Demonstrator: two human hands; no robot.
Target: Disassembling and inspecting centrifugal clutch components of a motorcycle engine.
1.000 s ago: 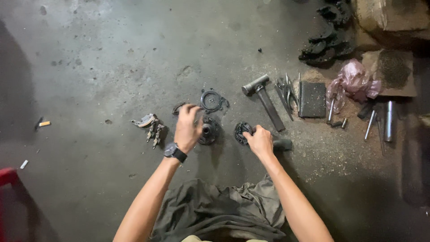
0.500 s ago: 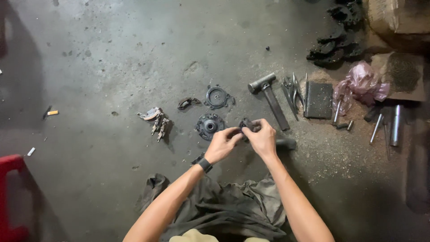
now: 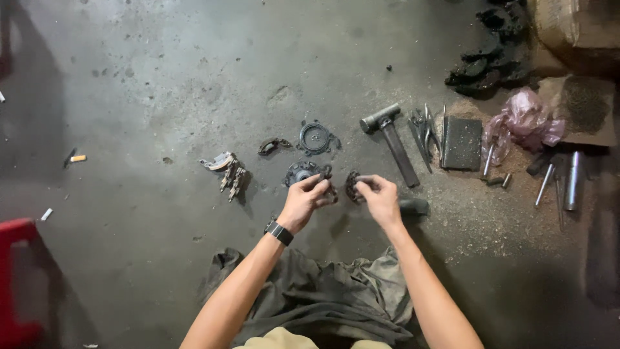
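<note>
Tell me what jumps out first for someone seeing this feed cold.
Both hands meet at the middle of the concrete floor: the left hand and right hand each pinch a small dark metal part between them. Behind them lie round metal parts, with a hammer and a pink plastic bag to the right.

One second earlier the left hand [image 3: 302,201] rested on the floor parts beside the round hub [image 3: 300,173]; it has since lifted clear and closed in on the right hand [image 3: 381,197]. Both now pinch the small dark toothed part [image 3: 352,185], which has risen off the floor with the right hand. Half a second ago the two hands were pressed closer together; a slight gap has opened between them.
</note>
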